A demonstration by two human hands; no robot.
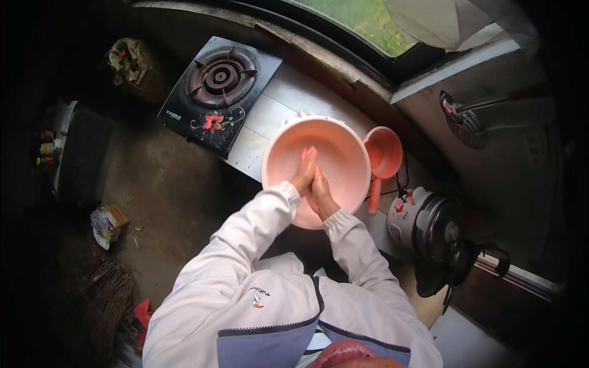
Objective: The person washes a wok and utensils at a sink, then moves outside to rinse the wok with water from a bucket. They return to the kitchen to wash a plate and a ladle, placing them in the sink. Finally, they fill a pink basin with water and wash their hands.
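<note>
Palm against palm, my left hand (304,174) and my right hand (320,189) are pressed together over a pink plastic basin (271,152). The left fingers are stretched out and point to the far side of the basin. My right hand lies against the left one, its fingers mostly hidden. Both hands look wet. Whether anything small is between the palms is hidden. The basin stands on a white-tiled counter (257,122), and its inside has a wet shine. Elastic cuffs of a pale jacket reach down to both wrists.
Right of the basin lies an orange plastic dipper (389,158), with a rice cooker (425,225) beyond it. A gas stove (221,92) stands at the left. Ladles (464,117) hang on the wall. Dry twigs (110,290) lie on the floor.
</note>
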